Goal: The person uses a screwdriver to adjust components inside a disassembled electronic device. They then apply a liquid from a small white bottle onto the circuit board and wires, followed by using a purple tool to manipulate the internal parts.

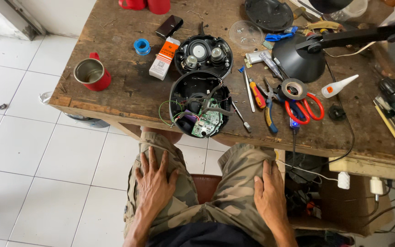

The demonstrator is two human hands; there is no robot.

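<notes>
My left hand (154,183) lies flat on my left thigh, fingers apart, holding nothing. On the right thigh rests my right hand (269,194), also flat and empty. I sit in camouflage shorts at a worn wooden workbench (124,91). At its front edge sits an opened round black casing (200,110) with a green circuit board and loose wires inside. Just behind it lies the matching half, a black speaker panel (203,56) with three drivers. Both hands are well below the bench and apart from these parts.
A red metal mug (92,74) stands near the bench's left corner. Blue tape roll (141,46), an orange-and-white box (164,57), screwdrivers (254,91), pliers (269,107), red scissors (303,107), black tape (294,88), a glue bottle (338,86) and a black desk lamp (305,57) are also there.
</notes>
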